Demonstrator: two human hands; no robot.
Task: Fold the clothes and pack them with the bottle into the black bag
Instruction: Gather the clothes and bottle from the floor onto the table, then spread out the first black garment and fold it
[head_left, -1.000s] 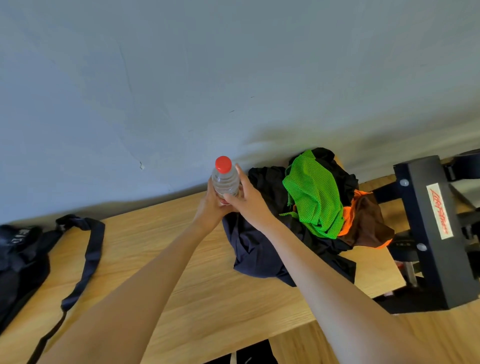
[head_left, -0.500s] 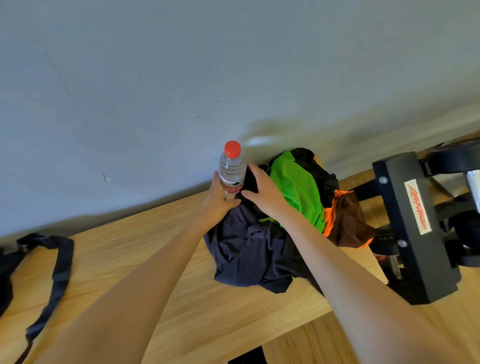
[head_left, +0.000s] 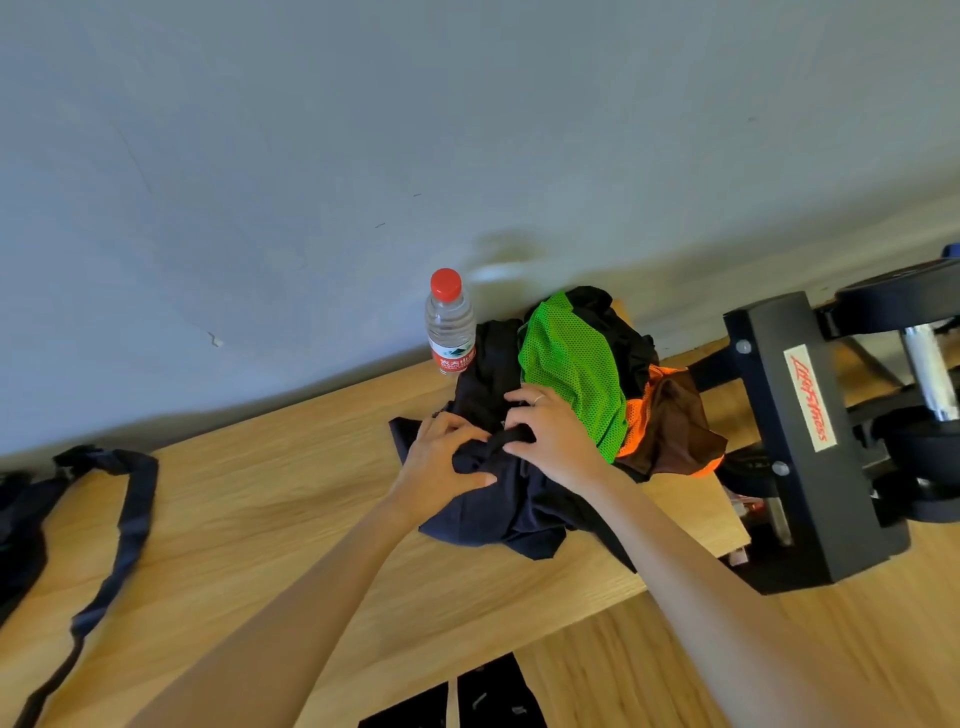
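Your left hand (head_left: 439, 467) and right hand (head_left: 550, 436) both have fingers curled into the dark navy garment (head_left: 498, 499), gripping its bunched folds at the front of the clothes pile on the wooden table (head_left: 270, 519). The bottle (head_left: 450, 325) stands upright and untouched against the wall just left of the pile, with the green mesh top (head_left: 576, 374) heaped behind your right hand, while the black bag (head_left: 21, 514) and its strap lie well apart at the table's left edge

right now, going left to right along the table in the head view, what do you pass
black bag → its strap → bottle → dark navy garment, gripped by both hands → green mesh garment → brown and orange garment → black fitness machine
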